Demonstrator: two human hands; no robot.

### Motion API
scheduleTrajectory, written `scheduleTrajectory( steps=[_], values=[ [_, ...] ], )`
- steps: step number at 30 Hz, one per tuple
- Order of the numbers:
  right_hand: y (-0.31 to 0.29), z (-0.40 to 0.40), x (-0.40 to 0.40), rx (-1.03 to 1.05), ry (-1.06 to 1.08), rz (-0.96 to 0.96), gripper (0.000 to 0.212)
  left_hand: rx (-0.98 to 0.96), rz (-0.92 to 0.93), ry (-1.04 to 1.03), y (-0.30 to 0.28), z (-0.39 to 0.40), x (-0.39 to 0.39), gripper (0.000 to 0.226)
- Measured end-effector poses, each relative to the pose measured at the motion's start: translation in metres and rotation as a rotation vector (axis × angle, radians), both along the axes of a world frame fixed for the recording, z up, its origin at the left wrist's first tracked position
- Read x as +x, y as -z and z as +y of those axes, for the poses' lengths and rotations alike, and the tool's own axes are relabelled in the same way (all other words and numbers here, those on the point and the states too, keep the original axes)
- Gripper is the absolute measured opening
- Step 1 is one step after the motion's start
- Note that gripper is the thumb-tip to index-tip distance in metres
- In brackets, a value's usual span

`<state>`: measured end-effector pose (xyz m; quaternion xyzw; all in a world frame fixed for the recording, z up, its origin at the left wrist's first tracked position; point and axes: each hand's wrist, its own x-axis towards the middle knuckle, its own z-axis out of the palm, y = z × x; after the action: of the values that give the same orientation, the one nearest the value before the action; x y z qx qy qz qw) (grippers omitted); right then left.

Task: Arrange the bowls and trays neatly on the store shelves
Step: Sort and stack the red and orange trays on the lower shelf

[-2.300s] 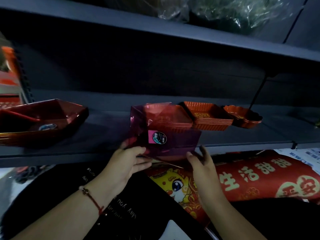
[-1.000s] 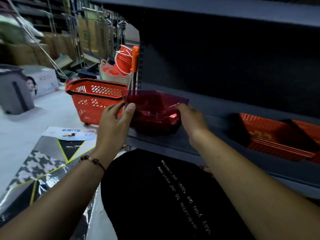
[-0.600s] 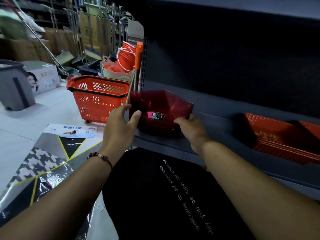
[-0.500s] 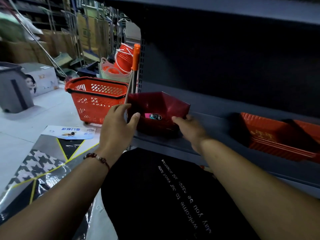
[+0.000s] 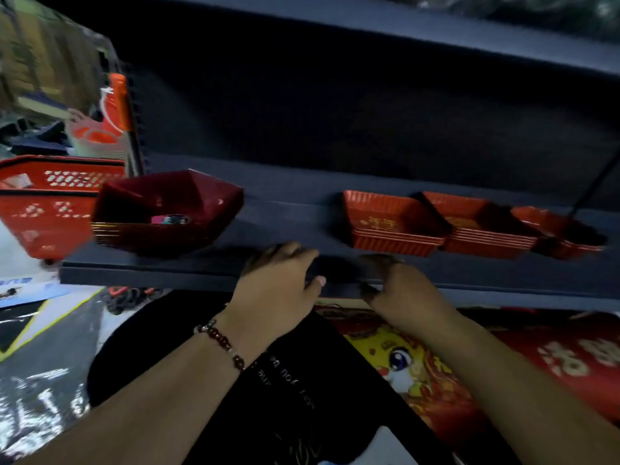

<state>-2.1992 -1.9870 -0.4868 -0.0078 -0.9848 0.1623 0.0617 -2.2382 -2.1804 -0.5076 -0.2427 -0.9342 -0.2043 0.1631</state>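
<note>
Both hands have come off the dark red bowls (image 5: 167,213), stacked at the shelf's (image 5: 285,216) left end. Our left hand (image 5: 278,283) and right hand (image 5: 396,290) hang loosely curled and empty at its front edge. We judge the thin plastic light, stiff and slick, best held by opposite rims. Three orange tray stacks (image 5: 392,223) stand well apart rightward; a red basket (image 5: 43,203) sits beyond the shelf end.

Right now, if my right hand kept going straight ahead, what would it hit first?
Probably the nearest stack of orange trays: the right hand sits at the shelf edge, just before it. Depth is blurry, so it's uncertain.
</note>
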Motion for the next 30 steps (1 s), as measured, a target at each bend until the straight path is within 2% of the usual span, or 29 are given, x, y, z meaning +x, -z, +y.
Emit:
scheduleTrajectory(
  steps=[2,6,10,14,17,20,22,26,30],
  values=[
    [0.002,0.033,0.009,-0.015,0.054,-0.004,0.054,0.006,-0.012,0.042,0.0,0.031,0.0,0.046],
    [0.013,0.09,0.017,-0.067,0.152,0.115,0.045,-0.02,-0.088,0.128,0.0,0.091,-0.006,0.047],
    [0.022,0.14,0.003,-0.115,0.271,0.178,0.033,-0.002,0.011,0.165,0.01,0.141,-0.024,0.044],
    [0.024,0.185,-0.025,-0.12,0.378,0.268,0.05,-0.001,0.16,0.18,0.018,0.184,-0.044,0.044],
    [0.022,0.207,-0.047,-0.146,0.429,0.286,0.069,-0.078,0.148,0.17,0.032,0.206,-0.057,0.049],
    [0.033,0.224,-0.062,-0.137,0.446,0.23,0.072,-0.153,0.169,0.147,0.045,0.212,-0.064,0.051],
    [0.04,0.23,-0.068,-0.075,0.466,0.251,0.064,-0.164,0.19,0.136,0.046,0.213,-0.067,0.05],
    [0.034,0.238,-0.07,0.117,0.472,0.397,0.033,-0.162,0.195,0.135,0.042,0.21,-0.069,0.05],
    [0.03,0.234,-0.058,0.092,0.366,0.414,0.023,-0.129,0.193,0.134,0.034,0.2,-0.069,0.044]
  ],
)
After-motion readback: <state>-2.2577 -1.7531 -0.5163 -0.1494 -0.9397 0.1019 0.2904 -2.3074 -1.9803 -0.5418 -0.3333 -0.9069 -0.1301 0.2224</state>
